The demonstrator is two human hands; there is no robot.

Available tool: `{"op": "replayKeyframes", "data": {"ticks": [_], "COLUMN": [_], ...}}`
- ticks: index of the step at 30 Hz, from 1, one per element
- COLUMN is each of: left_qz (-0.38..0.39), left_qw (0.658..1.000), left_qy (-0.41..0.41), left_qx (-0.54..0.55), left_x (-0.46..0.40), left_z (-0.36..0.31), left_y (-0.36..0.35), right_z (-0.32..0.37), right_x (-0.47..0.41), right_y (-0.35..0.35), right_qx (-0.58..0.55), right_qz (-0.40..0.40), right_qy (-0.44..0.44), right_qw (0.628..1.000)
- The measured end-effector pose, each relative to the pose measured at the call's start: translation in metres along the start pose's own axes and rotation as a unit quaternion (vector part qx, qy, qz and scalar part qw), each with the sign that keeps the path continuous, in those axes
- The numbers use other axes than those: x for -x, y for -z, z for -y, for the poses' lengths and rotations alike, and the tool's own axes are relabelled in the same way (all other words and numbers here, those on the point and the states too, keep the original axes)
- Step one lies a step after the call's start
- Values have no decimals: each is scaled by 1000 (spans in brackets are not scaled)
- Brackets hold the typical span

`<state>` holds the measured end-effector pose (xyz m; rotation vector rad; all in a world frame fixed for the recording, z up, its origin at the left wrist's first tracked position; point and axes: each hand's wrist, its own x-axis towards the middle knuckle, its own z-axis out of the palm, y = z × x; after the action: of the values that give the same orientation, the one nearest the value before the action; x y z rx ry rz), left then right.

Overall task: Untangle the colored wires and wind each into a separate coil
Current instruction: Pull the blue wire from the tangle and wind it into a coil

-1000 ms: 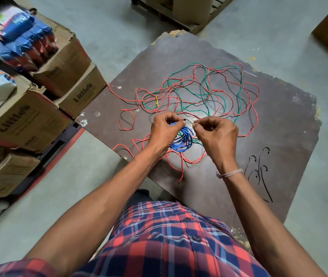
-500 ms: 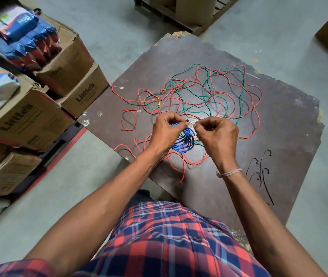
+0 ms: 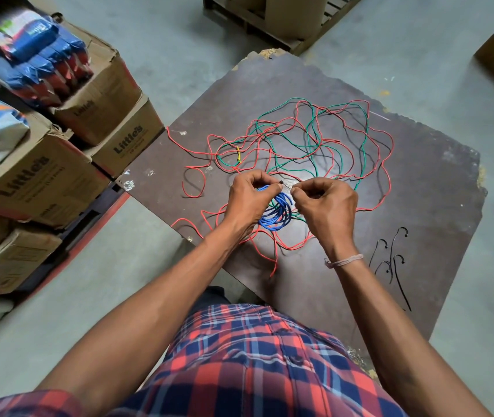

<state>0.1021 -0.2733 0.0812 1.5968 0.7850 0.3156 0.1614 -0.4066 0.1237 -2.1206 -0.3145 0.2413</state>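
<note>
1. Above the near part of the dark board [image 3: 420, 182], your left hand [image 3: 250, 200] grips the blue coil [image 3: 278, 213], fingers curled round it.
2. Your right hand [image 3: 327, 206] pinches a thin black tie; its head shows between your hands.
3. Red wire [image 3: 388, 164] and green wire [image 3: 310, 136] lie tangled beyond your hands.
4. Loose black ties [image 3: 393, 260] rest right of your right wrist.

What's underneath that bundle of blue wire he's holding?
Under the blue wire coil lie loops of red wire and a bit of green wire on the dark board. The left hand covers the coil's left side, so whatever lies there is hidden.
</note>
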Motion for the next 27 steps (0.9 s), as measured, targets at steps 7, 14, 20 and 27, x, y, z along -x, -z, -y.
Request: {"op": "replayKeyframes", "data": {"ticks": [7,14,20,27], "left_qz": [17,-1,6,44], "left_qw": [999,997,993,986], "left_qy": [-33,-43,-65,-101], "left_qx": [-33,-67,-97,-127], "left_x": [6,3,4,7], "left_z": [-5,-1,-2,-3], "left_y": [1,1,7,12], "right_z": [-1,-9,-12,-15], "right_x": [0,1,1,-2], "right_y": [-1,0,-2,-7], "right_qx": [-13,-32,4,-68], "right_qz": [1,15,21,56], "right_qy": [-5,-44,-24,-38], "right_qw": [1000,998,999,995]}}
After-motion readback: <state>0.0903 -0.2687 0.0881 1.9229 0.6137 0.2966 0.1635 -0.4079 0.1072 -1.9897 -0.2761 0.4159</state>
